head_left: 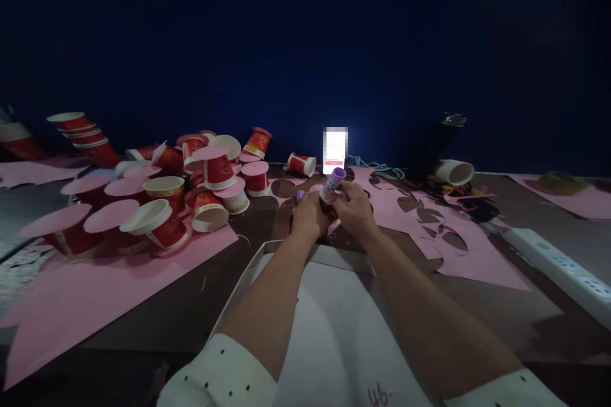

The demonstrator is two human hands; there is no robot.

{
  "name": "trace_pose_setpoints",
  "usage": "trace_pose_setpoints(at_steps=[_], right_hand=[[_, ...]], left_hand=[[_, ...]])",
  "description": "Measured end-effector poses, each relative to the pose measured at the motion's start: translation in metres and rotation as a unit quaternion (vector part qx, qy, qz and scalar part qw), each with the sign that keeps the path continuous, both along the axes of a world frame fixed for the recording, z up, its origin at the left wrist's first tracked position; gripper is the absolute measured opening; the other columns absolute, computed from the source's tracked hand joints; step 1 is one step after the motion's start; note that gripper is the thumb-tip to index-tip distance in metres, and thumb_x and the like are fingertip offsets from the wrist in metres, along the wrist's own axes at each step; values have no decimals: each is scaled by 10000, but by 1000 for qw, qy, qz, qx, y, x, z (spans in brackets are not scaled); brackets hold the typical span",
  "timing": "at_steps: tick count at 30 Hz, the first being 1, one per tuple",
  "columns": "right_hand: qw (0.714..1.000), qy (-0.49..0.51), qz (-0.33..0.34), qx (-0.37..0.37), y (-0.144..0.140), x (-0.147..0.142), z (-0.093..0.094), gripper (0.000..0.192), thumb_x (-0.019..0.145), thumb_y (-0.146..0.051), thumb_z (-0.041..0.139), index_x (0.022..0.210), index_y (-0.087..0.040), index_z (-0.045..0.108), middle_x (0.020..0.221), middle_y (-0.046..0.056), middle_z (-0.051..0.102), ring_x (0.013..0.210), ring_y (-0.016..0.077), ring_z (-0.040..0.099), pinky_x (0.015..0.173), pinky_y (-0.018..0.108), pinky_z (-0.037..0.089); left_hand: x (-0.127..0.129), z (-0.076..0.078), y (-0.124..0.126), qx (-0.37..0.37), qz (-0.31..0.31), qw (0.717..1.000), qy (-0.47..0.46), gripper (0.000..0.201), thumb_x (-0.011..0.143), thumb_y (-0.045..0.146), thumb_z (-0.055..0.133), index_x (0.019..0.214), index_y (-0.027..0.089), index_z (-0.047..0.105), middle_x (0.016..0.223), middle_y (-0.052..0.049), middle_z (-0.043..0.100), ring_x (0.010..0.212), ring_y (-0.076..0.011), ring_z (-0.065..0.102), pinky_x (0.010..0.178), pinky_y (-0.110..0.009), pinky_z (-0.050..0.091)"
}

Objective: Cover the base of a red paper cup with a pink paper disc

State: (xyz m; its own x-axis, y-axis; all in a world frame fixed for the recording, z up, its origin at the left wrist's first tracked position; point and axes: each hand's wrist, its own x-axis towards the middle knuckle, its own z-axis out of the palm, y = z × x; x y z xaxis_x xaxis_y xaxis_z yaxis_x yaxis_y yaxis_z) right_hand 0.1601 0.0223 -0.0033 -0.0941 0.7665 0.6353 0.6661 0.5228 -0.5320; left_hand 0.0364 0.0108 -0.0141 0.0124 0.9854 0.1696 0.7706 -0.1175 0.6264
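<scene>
Near the middle of the table, my right hand (354,208) is closed around a glue stick (338,177) with a purple end, which tilts up and to the right. Right beside it, my left hand (309,216) has its fingers wrapped round what looks like a red paper cup (327,206), mostly hidden between the two hands. A small purple piece (300,196) shows at the left hand's fingers, perhaps the glue stick's cap. Pink paper shows just behind and below the hands. To the left stand and lie several red paper cups (219,172), many with pink paper discs (255,169) on them.
A white box (334,305) lies under my forearms. Pink sheets with cut-out holes (470,261) spread to the right, near a white power strip (563,267). A lit phone (335,149) stands behind my hands. Stacked cups (86,133) lean at far left; a cup (456,172) lies at back right.
</scene>
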Motion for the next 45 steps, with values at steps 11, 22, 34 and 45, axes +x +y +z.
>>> trace_pose_setpoints(at_steps=[11, 22, 34, 45], right_hand=[[992, -6, -109, 70, -2, 11, 2, 330, 851, -431, 498, 1013, -198, 666, 841, 78, 667, 862, 244, 552, 804, 378, 410], [999, -23, -41, 24, -1, 9, -4, 351, 856, -449, 495, 1053, -205, 653, 900, 76, 676, 858, 235, 570, 769, 345, 413], [999, -3, -38, 0, 4, 5, -4, 351, 830, -466, 537, 1044, -225, 675, 885, 69, 697, 827, 237, 606, 741, 346, 439], [996, -28, -73, 44, 1, 4, -3, 321, 812, -449, 563, 1001, -224, 692, 801, 70, 682, 816, 240, 579, 763, 379, 441]], left_hand=[[0, -1, 1, 20, 4, 999, 31, 508, 682, 408, 699, 1129, 209, 563, 1138, -110, 595, 1054, -267, 547, 815, -348, 439], [0, -7, 2, 42, -4, 999, 28, 468, 723, 357, 646, 1152, 202, 542, 1118, -116, 592, 1038, -275, 556, 815, -372, 446], [1, -6, 2, 52, -4, 999, 15, 461, 723, 420, 645, 1122, 206, 559, 1101, -119, 587, 1015, -274, 558, 792, -368, 452], [1, -3, 1, 40, -2, 999, 24, 414, 717, 354, 657, 1089, 192, 577, 1097, -117, 600, 1008, -264, 562, 788, -351, 450]])
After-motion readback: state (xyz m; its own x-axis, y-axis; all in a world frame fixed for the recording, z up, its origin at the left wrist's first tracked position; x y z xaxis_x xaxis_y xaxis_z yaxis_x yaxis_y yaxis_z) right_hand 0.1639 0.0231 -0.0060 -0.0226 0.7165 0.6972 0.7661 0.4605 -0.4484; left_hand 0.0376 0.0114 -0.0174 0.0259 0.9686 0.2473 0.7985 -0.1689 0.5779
